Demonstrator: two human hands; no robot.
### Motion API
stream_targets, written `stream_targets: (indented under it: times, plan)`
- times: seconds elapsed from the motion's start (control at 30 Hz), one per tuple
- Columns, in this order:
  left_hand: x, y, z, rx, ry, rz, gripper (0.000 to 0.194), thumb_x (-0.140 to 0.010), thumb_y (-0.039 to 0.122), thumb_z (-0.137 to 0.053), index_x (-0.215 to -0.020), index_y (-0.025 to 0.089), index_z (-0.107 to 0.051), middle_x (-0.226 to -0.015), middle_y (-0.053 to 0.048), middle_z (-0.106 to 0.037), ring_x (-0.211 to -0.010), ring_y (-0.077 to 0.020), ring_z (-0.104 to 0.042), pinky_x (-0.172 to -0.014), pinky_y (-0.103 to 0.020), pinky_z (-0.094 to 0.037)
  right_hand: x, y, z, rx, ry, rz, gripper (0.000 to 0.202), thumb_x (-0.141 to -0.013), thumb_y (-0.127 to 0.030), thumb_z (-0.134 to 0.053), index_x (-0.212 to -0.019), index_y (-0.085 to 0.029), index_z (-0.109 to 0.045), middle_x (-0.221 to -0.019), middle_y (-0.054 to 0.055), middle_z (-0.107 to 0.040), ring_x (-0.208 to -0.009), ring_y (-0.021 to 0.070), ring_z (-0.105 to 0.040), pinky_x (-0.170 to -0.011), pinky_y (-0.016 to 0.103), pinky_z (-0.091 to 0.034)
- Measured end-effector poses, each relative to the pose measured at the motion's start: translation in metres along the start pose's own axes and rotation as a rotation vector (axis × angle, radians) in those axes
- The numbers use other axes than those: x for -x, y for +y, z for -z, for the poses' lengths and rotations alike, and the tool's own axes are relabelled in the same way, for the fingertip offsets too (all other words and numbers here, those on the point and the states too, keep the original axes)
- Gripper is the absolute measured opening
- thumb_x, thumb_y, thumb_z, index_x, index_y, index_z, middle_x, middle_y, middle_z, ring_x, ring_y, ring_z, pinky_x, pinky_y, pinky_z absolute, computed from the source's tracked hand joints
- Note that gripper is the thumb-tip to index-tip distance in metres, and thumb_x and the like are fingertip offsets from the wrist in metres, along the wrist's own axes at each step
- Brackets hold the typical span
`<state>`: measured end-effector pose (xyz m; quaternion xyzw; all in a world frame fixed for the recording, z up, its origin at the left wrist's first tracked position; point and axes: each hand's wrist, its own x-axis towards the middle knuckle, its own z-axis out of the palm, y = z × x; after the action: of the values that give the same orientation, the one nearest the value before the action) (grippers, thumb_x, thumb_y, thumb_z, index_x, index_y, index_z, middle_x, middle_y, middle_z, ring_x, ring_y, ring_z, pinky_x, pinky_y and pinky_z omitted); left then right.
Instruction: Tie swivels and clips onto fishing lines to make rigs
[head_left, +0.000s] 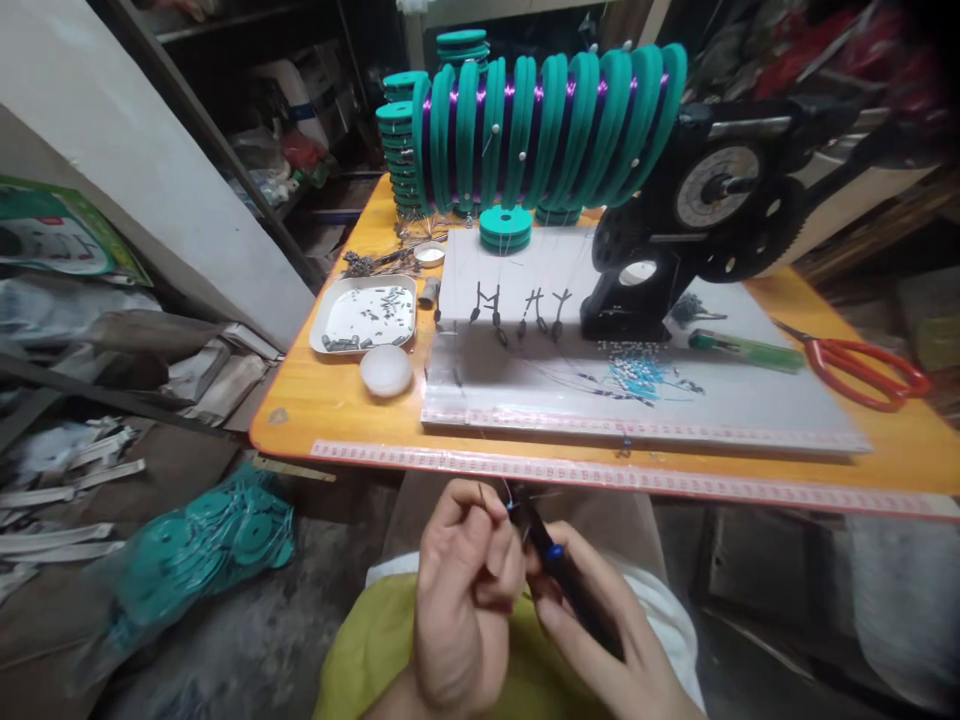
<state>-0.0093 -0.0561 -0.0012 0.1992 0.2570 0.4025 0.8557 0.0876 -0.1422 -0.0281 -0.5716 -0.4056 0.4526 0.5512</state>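
Observation:
In front of my lap, my left hand (469, 590) is closed, thumb and fingertips pinched on a thin line that is hard to make out. My right hand (600, 620) is wrapped round a pair of black-handled pliers (566, 575) with a blue spot at the pivot. The plier tips point up and left, right beside my left fingertips. A tiny light-blue piece (512, 505) shows at the tips; whether the jaws grip it is unclear. Above both hands runs the table's front edge, with a pink measuring tape (480, 460) along it.
A black winding machine (637, 290) carries a row of green spools (510, 130) above a grey board (517, 385). On it lie blue pieces (634, 375) and a green cutter (750, 350). Red scissors (870, 375) lie right; a white tray (322, 330) and small bowl (386, 372) stand left.

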Motion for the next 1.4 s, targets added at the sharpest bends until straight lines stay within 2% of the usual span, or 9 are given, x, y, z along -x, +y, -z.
stream_targets:
  times: [0.2,0.47,0.63,0.93,1.07,1.13,1.2,1.3,1.4]
  plan:
    - [0.004,0.0,-0.003,0.184,-0.033,0.013,0.044,-0.085,0.043,-0.071,-0.062,0.018,-0.042,-0.054,0.01,-0.02,-0.042,-0.0032,-0.015,-0.057,-0.018,-0.038,0.0,-0.012,-0.012,-0.516,-0.002,-0.2,0.03,-0.083,-0.047,-0.071,-0.094,-0.022,-0.061,-0.088,0.003,-0.052,-0.079,0.0158,-0.053,-0.073,0.025,-0.049]
    - [0.003,0.011,0.007,0.064,-0.161,0.018,0.039,-0.09,0.042,-0.064,-0.066,0.019,-0.045,-0.054,0.008,-0.028,-0.041,-0.0044,-0.014,-0.042,-0.019,-0.014,-0.003,0.004,0.008,0.238,-0.015,0.121,0.037,-0.09,-0.02,-0.056,-0.126,-0.028,-0.054,-0.116,0.008,-0.063,-0.101,0.023,-0.063,-0.088,0.032,-0.053]
    - [0.001,0.009,0.007,0.091,-0.15,0.099,0.036,-0.09,0.041,-0.064,-0.068,0.019,-0.047,-0.052,0.008,-0.029,-0.04,-0.0041,-0.014,-0.042,-0.018,-0.015,-0.012,-0.006,0.003,0.353,-0.041,0.291,0.033,-0.085,-0.012,-0.052,-0.113,-0.029,-0.055,-0.096,0.003,-0.065,-0.083,0.0187,-0.064,-0.076,0.024,-0.054]
    - [0.01,-0.004,0.006,0.357,-0.107,0.032,0.032,-0.093,0.036,-0.063,-0.07,0.019,-0.049,-0.053,0.01,-0.022,-0.041,-0.004,-0.009,-0.04,-0.016,-0.016,-0.009,-0.004,-0.017,-0.13,-0.005,-0.024,0.011,-0.089,-0.029,-0.058,-0.098,-0.022,-0.058,-0.077,-0.002,-0.053,-0.067,0.015,-0.051,-0.072,0.027,-0.049]
    - [0.011,0.0,0.009,0.277,-0.027,0.051,0.031,-0.092,0.036,-0.065,-0.071,0.019,-0.051,-0.056,0.009,-0.022,-0.044,-0.0054,-0.009,-0.043,-0.02,-0.016,-0.005,-0.001,-0.018,-0.068,-0.021,-0.061,0.017,-0.09,-0.033,-0.058,-0.103,-0.022,-0.058,-0.084,0.001,-0.058,-0.075,0.0181,-0.057,-0.073,0.029,-0.051]
    - [0.01,0.003,0.012,0.215,-0.021,0.037,0.031,-0.091,0.036,-0.064,-0.069,0.019,-0.051,-0.056,0.008,-0.023,-0.044,-0.0058,-0.009,-0.043,-0.022,-0.016,-0.002,0.0,-0.004,0.102,0.059,-0.011,0.025,-0.089,-0.033,-0.06,-0.113,-0.024,-0.058,-0.094,0.004,-0.063,-0.083,0.0208,-0.061,-0.077,0.031,-0.053]
    - [0.01,0.005,0.015,0.138,-0.016,0.012,0.033,-0.091,0.037,-0.065,-0.068,0.018,-0.05,-0.057,0.008,-0.026,-0.045,-0.0062,-0.009,-0.044,-0.022,-0.018,-0.001,-0.003,0.028,0.304,0.297,0.113,0.039,-0.088,-0.034,-0.064,-0.125,-0.028,-0.053,-0.11,0.007,-0.063,-0.096,0.0239,-0.063,-0.085,0.035,-0.053]
    - [0.01,0.009,0.021,0.025,-0.019,0.018,0.033,-0.088,0.038,-0.066,-0.066,0.019,-0.05,-0.057,0.007,-0.03,-0.046,-0.0072,-0.011,-0.044,-0.022,-0.022,-0.002,-0.008,0.111,0.654,0.85,0.312,0.056,-0.086,-0.041,-0.068,-0.136,-0.027,-0.047,-0.125,0.011,-0.058,-0.111,0.0298,-0.059,-0.095,0.046,-0.049]
    - [0.011,0.014,0.025,-0.051,-0.018,0.012,0.034,-0.086,0.039,-0.067,-0.066,0.02,-0.049,-0.057,0.006,-0.032,-0.045,-0.0074,-0.014,-0.044,-0.021,-0.026,-0.003,-0.007,0.201,1.127,1.037,0.284,0.049,-0.089,-0.049,-0.062,-0.13,-0.022,-0.06,-0.117,0.014,-0.065,-0.1,0.0326,-0.062,-0.09,0.051,-0.049]
